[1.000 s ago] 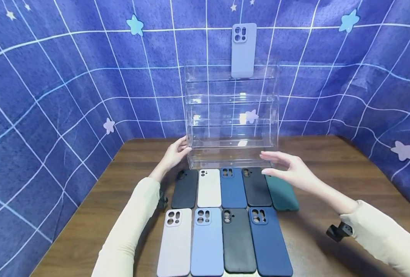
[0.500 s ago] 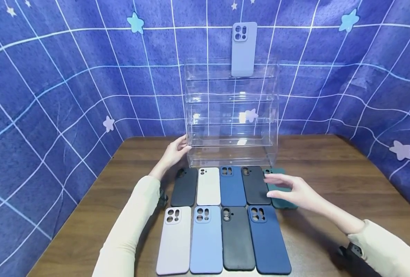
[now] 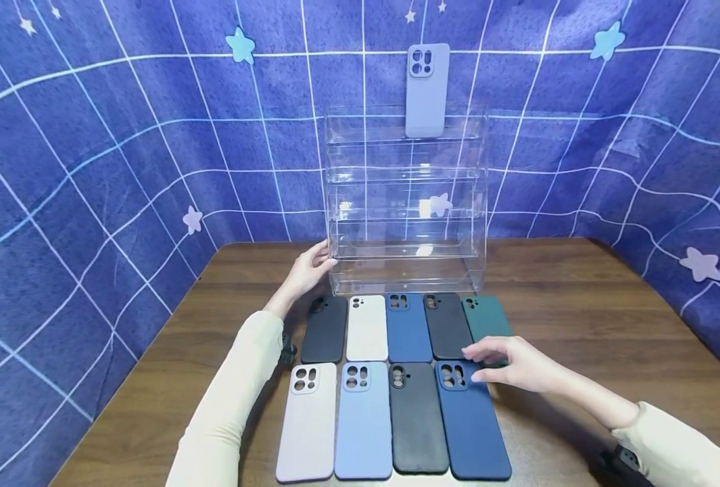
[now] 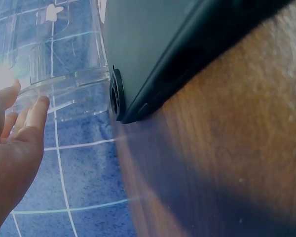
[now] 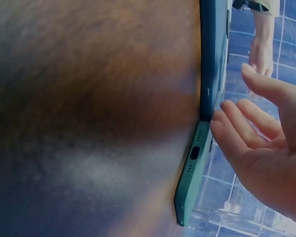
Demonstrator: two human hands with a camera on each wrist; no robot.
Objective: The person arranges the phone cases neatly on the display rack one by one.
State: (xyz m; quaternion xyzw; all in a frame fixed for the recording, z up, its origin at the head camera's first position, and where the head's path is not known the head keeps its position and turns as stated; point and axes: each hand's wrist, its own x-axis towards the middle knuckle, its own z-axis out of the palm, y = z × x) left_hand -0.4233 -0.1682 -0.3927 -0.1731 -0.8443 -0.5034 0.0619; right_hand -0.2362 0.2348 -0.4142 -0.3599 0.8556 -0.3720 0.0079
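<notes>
My left hand (image 3: 305,272) rests at the left side of a clear tiered display rack (image 3: 405,285), thumb at its front edge and fingers along its side. Over the table my right hand (image 3: 520,364) hovers with thumb and fingers apart, holding nothing. Below its fingertips are the camera end of a dark blue phone case (image 3: 478,433) and the near end of a green phone case (image 3: 486,315), partly covered by the hand. In the right wrist view, the fingertips are close to the green case's lower edge. A pale lilac phone case (image 3: 426,101) stands upright in the rack's top tier.
Phone cases lie in two rows before the rack. The back row also has a black case (image 3: 325,331), a white case (image 3: 367,331), a blue case (image 3: 410,331) and another black one. Lilac (image 3: 307,433), light blue (image 3: 362,433) and black cases fill the front row. A blue cloth (image 3: 153,101) hangs behind.
My right hand has moved from near the rack's right side back toward me, passing over the green case to its near end. The left hand has stayed at the rack.
</notes>
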